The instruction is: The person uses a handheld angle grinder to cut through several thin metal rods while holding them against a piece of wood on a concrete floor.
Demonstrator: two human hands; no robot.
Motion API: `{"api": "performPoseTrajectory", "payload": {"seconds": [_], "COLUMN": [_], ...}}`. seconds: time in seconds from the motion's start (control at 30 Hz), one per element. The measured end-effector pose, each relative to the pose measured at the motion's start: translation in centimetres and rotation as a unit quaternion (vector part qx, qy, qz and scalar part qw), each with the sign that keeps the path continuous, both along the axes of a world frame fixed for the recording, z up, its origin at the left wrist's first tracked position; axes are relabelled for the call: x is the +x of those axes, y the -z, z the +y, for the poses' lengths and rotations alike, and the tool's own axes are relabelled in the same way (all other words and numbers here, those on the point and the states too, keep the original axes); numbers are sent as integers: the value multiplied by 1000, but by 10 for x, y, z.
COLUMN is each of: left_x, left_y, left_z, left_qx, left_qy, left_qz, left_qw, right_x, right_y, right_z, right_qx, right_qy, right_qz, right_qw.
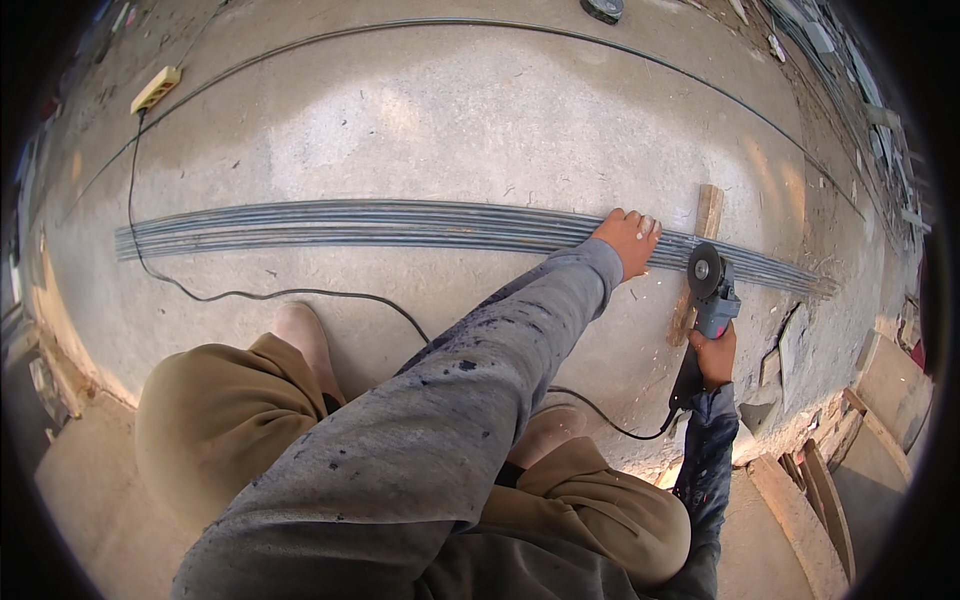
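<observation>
A bundle of thin steel rods (380, 225) lies across the concrete floor, its right part resting over a wooden strip (710, 210). My left hand (630, 243) presses down on the bundle just left of the strip, its fingers curled over the rods. In my right hand (713, 355) is an angle grinder (716, 310), gripped by its body. The grinder's dark round disc (705, 270) sits at the near edge of the rods, over the strip. Whether the disc touches the rods or is spinning, I cannot tell.
A black cord (262, 295) runs past my feet, linking toward a yellow power strip (155, 90) at the far left. One long rod (400, 24) curves across the far floor. Broken concrete (795, 345) and wooden boards (800, 520) lie at the right.
</observation>
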State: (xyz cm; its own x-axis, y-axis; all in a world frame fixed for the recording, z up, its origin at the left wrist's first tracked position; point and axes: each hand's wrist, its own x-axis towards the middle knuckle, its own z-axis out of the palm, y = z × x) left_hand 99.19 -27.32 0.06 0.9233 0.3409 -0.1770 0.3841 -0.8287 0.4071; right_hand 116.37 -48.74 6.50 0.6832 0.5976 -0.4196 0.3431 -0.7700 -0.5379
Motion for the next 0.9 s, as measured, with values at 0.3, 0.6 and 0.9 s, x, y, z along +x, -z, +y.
{"api": "performPoseTrajectory", "payload": {"seconds": [0.3,0.6,0.9], "left_x": [-2,-1,-1], "left_y": [2,6,7], "left_z": [-1,-3,-3], "left_qx": [-1,3,-2], "left_qy": [-4,-9,-4], "left_qz": [-7,-20,-26], "left_qw": [1000,1000,1000], "right_x": [-4,11,17], "right_y": [7,9,-1], "right_z": [-18,12,42], "right_qx": [8,26,31], "right_qy": [-4,-5,-19], "right_qz": [-9,9,0], "right_qw": [1000,1000,999]}}
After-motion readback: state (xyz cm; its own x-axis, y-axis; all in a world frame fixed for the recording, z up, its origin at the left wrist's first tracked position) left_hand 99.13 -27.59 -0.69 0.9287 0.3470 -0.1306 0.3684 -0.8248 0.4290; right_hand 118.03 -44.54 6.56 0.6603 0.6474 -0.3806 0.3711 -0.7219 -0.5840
